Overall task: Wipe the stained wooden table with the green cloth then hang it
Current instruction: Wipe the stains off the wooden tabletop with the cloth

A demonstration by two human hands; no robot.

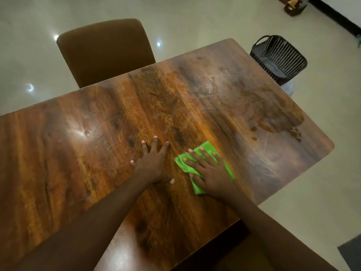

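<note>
A wooden table (82,145) fills most of the view. Dark wet stains (279,124) and pale smeared streaks lie over its right end. A folded green cloth (207,148) lies flat on the tabletop near the middle. My right hand (210,169) presses down on the cloth with fingers spread, covering most of it. My left hand (153,163) rests flat on the bare wood just left of the cloth, fingers apart, holding nothing.
A brown chair (105,51) stands pushed against the table's far edge. A black slatted basket (279,57) sits on the pale tiled floor beyond the right end. A small dark wooden object (294,7) stands at the top right.
</note>
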